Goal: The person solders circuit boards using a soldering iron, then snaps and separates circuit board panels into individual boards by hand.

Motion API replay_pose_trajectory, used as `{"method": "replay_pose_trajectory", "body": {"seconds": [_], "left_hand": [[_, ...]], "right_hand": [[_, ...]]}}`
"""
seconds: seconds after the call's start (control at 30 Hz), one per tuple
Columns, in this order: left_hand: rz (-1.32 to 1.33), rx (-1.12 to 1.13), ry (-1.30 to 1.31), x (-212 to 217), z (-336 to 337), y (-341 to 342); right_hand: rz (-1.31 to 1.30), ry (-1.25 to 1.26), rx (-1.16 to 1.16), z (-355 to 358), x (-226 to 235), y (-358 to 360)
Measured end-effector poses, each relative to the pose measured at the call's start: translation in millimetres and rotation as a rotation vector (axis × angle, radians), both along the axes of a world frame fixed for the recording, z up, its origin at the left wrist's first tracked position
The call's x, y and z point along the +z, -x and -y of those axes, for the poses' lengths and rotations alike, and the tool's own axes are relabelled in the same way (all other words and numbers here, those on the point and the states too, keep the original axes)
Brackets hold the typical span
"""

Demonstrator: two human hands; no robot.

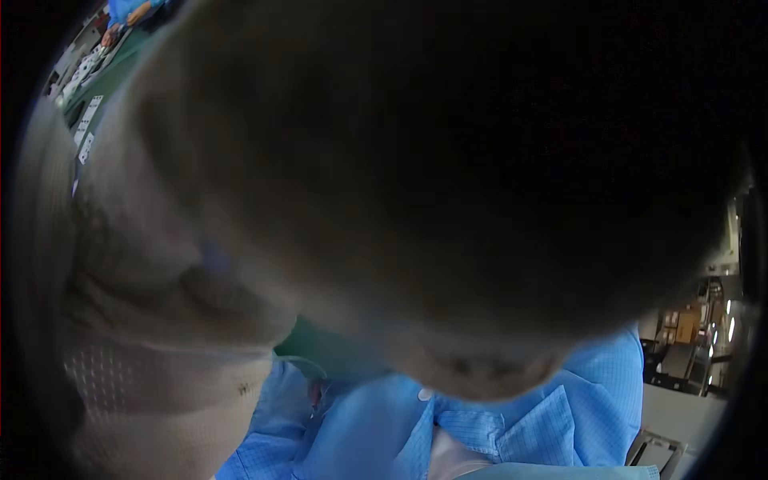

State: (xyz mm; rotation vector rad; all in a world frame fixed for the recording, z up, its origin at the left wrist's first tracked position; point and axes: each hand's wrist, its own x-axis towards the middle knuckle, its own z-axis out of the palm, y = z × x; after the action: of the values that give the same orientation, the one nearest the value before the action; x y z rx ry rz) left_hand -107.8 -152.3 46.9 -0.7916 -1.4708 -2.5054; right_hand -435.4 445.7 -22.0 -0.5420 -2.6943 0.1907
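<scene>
Very close to the camera, a large dark, blurred shape (384,264) covers most of the picture. Its rounded lower end (488,372) looks like a fingertip, and I take it for part of a hand; which hand it belongs to is unclear. Along the left side is a pale, blurred surface with fine dots (160,392), apparently my left hand or wrist right up against the view. Whether its fingers hold anything is hidden. My right hand cannot be made out separately. Below hangs my blue checked work coat (544,424), with a white button at the front.
At the upper left, a co-worker's blue sleeves and hands (120,30) are over a green work surface (120,68). White cards with dark marks (88,120) lie on it. At the far right are shelving and cardboard boxes (686,326). A thin pale cord (308,366) curves beside my coat.
</scene>
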Motion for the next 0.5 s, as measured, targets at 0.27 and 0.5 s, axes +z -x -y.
{"method": "replay_pose_trajectory", "body": {"seconds": [0.27,0.5], "left_hand": [[-0.078,-0.111,-0.066,11,-1,-32],[-0.208,-0.129,-0.057,36,3,-62]], "right_hand": [[-0.226,0.436,0.359,50,117,-176],[-0.313,0.995,0.788,52,130,-317]]}}
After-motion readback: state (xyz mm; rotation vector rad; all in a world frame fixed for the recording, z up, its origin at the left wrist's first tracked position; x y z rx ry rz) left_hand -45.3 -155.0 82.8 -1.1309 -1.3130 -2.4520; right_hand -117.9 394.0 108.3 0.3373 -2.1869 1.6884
